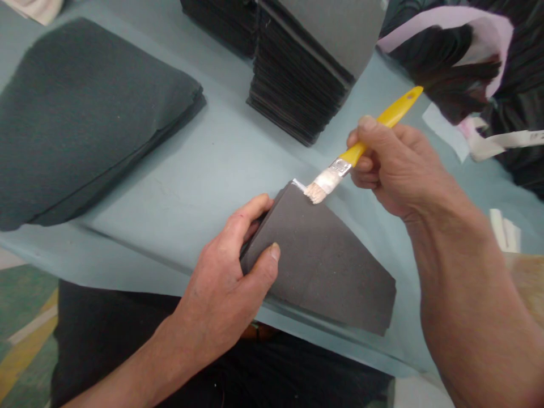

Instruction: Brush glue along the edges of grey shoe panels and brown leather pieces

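Note:
My left hand (238, 266) grips a stack of dark grey cut sheets (327, 260) by its left edge, thumb on top and fingers round the side. The stack lies at the table's near edge, its narrower end toward the lower right. In my right hand (395, 158) is a paintbrush (391, 113) with a yellow handle, held between thumb and fingers. Its pale, white-coated bristles touch the stack's far corner. A streak of white shows along the edge there. The fingertips of my left hand under the stack are partly hidden.
A pale blue-green sheet covers the table (170, 164). To the left lies a dark folded cloth-like pile (85, 119). Tall stacks of black pieces (297, 79) stand at the back. Black material with a pink strip (467, 17) and white scraps (505, 229) are at the right.

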The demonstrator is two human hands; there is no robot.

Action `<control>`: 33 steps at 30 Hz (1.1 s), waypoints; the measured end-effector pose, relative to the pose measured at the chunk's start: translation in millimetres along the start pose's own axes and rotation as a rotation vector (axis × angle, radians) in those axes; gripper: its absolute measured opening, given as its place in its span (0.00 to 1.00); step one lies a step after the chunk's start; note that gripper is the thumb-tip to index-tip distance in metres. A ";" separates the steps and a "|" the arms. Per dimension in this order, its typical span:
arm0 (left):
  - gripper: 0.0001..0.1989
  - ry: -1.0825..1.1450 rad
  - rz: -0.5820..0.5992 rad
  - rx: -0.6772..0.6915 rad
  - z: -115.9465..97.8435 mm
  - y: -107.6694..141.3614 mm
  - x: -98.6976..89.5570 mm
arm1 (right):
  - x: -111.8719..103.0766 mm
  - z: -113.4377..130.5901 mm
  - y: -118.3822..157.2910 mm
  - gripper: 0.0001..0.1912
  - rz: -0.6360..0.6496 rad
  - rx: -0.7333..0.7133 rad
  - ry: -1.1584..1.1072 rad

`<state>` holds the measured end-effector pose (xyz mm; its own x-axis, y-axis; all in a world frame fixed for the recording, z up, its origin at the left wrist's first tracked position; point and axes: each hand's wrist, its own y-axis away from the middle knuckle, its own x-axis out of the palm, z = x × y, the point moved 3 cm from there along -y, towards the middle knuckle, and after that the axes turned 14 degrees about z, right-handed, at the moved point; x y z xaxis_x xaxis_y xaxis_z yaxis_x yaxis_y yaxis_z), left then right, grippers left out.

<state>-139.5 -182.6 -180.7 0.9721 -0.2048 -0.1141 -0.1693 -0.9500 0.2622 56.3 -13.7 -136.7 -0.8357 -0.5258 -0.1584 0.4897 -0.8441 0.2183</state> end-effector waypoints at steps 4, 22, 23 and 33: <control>0.29 -0.009 -0.021 0.003 -0.5 -1.6 -0.1 | -2.5 -1.5 3.1 0.25 0.001 0.001 -0.006; 0.32 -0.076 -0.051 -0.037 -1.5 -1.5 -4.6 | -19.8 -13.9 15.1 0.19 -0.040 0.090 -0.009; 0.31 -0.079 -0.054 -0.037 -1.3 -1.2 -5.0 | -20.1 -14.1 16.2 0.19 -0.045 0.087 -0.011; 0.34 -0.093 -0.088 -0.053 -2.0 -3.5 -7.1 | -24.0 -14.8 26.8 0.19 -0.073 0.078 -0.016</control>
<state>-145.5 -177.3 -178.9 0.9633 -0.1448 -0.2263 -0.0732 -0.9520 0.2973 93.1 -25.3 -141.3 -0.8728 -0.4606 -0.1613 0.4066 -0.8691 0.2815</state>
